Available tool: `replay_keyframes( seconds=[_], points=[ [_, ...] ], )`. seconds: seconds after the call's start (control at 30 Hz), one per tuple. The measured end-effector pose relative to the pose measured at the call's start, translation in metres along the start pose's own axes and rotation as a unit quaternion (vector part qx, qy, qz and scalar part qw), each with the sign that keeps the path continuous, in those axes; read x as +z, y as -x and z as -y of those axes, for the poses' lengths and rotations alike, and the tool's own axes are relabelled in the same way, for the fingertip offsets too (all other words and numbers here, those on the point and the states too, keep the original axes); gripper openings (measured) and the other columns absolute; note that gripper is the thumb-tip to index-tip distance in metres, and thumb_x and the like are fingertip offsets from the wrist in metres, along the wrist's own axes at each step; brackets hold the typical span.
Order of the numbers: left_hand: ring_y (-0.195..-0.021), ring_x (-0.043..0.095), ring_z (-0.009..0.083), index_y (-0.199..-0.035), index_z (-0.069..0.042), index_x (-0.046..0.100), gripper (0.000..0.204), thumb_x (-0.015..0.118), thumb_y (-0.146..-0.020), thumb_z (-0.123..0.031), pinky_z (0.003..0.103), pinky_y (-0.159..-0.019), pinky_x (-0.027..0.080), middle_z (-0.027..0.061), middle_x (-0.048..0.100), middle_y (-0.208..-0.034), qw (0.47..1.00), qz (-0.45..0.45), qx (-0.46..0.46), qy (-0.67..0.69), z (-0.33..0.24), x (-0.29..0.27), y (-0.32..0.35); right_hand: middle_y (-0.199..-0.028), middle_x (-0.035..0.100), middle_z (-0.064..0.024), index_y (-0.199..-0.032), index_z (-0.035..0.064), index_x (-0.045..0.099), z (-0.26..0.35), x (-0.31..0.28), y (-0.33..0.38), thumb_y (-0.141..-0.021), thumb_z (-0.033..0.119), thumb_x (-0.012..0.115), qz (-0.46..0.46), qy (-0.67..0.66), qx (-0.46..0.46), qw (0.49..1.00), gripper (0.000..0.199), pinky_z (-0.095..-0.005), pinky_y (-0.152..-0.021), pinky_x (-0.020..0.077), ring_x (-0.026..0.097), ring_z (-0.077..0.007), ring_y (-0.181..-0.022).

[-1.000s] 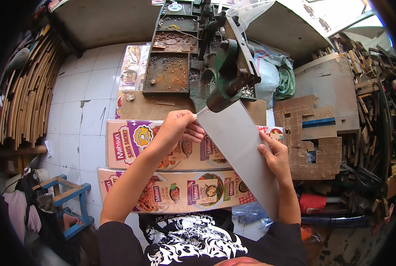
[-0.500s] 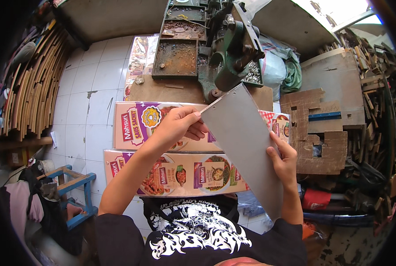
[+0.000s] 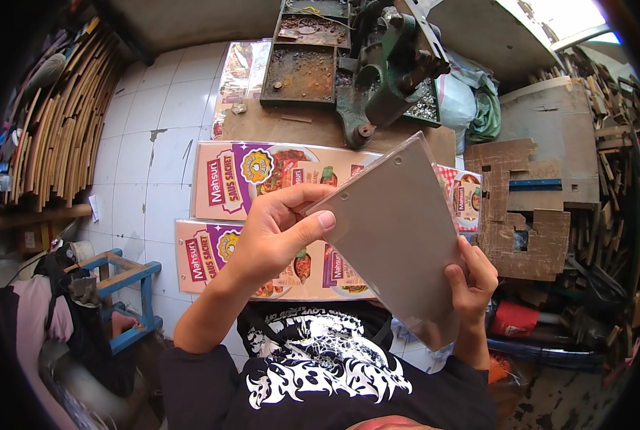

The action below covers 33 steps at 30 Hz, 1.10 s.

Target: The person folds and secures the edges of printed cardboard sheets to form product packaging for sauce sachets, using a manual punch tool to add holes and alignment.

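Note:
A long grey-backed panel with a clear plastic border and small holes at its far end slants in front of me. My left hand pinches its left edge, thumb on the grey face and fingers beneath. At the opposite edge, my right hand grips the panel with thumb and fingers. Under it lie two printed food-advert panels, both glossy and peach coloured: a farther one and a nearer one. The held panel and my left arm cover parts of both.
A green metal press stands on the board-topped surface beyond the panels, beside a compartmented tray of small metal bits. Cut brown board leans at right. A blue-framed stool and stacked boards are at left.
The grey panel has come closer to me and tilted. My left hand has moved nearer, its thumb now on the grey face. The whole view has shifted slightly.

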<state>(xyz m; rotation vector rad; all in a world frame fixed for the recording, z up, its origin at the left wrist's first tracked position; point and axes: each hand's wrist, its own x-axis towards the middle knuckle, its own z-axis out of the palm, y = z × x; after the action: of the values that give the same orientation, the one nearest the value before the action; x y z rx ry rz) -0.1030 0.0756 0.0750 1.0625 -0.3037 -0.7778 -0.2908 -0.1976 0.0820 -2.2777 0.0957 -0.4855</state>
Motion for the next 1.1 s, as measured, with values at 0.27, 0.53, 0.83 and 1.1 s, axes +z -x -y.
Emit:
replay_keyframes(
  seconds=[0.27,0.53,0.83,1.1],
  points=[
    [-0.098,0.064,0.0129,-0.124,0.009,0.059,0.04,0.067,-0.091,-0.011,0.026,-0.084,0.052,0.0128,0.069,-0.11,0.999,-0.004,0.018,0.047,-0.009,0.008,0.014,-0.077,0.059,-0.0101,-0.127,-0.0039,0.062,0.016,-0.008,0.005,-0.086,0.008,0.073,0.004,-0.016,0.009,1.0,0.044,-0.0271,-0.058,0.0407,0.051,-0.0164,-0.065],
    [-0.075,0.058,0.0039,-0.12,0.007,0.063,0.036,0.067,-0.089,-0.01,0.017,-0.058,0.043,0.0096,0.07,-0.101,0.999,-0.001,0.015,0.044,-0.01,0.006,0.016,-0.077,0.058,-0.0092,-0.128,-0.0033,0.061,0.016,-0.008,0.006,-0.086,0.009,0.074,0.003,-0.033,0.007,0.999,0.046,-0.0264,-0.058,0.0395,0.05,-0.0151,-0.064],
    [-0.076,0.06,0.0051,-0.119,0.008,0.064,0.034,0.067,-0.09,-0.009,0.018,-0.061,0.044,0.0093,0.07,-0.097,0.999,-0.002,0.023,0.047,-0.014,0.01,0.014,-0.075,0.057,-0.0087,-0.129,-0.0033,0.061,0.016,-0.01,0.005,-0.086,0.011,0.074,0.007,-0.034,0.003,0.999,0.047,-0.0259,-0.058,0.0397,0.05,-0.0148,-0.064],
    [-0.078,0.059,0.0044,-0.117,0.007,0.064,0.032,0.067,-0.09,-0.008,0.018,-0.06,0.044,0.0094,0.07,-0.101,0.998,0.019,0.011,0.06,-0.012,0.003,0.012,-0.074,0.057,-0.0084,-0.129,-0.0021,0.061,0.019,-0.01,0.004,-0.086,0.013,0.074,-0.006,0.007,-0.018,1.0,0.047,-0.0261,-0.057,0.0398,0.051,-0.0153,-0.063]
  ],
)
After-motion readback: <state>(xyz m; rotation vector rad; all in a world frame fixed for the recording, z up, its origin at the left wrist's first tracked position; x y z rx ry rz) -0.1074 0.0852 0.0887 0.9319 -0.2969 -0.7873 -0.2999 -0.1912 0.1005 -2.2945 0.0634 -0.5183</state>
